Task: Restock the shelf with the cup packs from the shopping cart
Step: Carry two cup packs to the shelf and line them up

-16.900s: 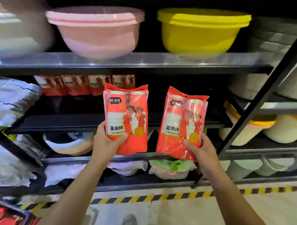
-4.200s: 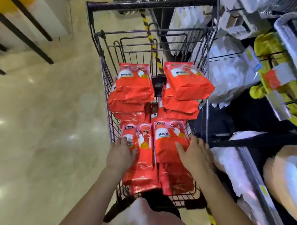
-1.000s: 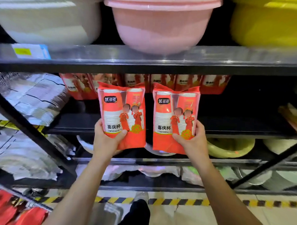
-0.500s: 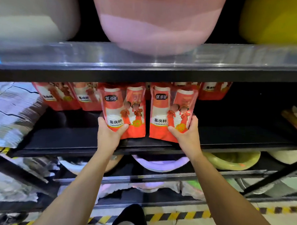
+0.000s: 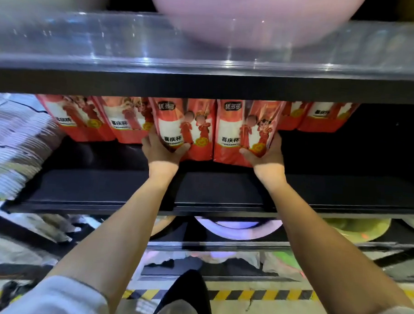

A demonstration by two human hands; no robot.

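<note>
Both arms reach deep into the black middle shelf [image 5: 214, 192]. My left hand [image 5: 162, 151] grips the bottom of one red cup pack [image 5: 186, 125], held upright. My right hand [image 5: 266, 157] grips a second red cup pack [image 5: 244, 132] beside it, the two packs almost touching. Behind them a row of the same red packs stands at the shelf's back: two on the left [image 5: 93, 118] and more on the right [image 5: 321, 116]. The upper shelf's edge hides the tops of all packs. The shopping cart is out of view.
A clear strip fronts the upper shelf [image 5: 205, 57], with a pink basin [image 5: 254, 19] on it. Silvery wrapped stacks [image 5: 14, 143] fill the left end of the middle shelf. Basins [image 5: 238, 227] sit on lower shelves. Yellow-black tape [image 5: 254, 294] marks the floor.
Both hands have pushed the two packs further back into the shelf, close to the rear row. My head has moved closer and lower, so the upper shelf fills more of the view.
</note>
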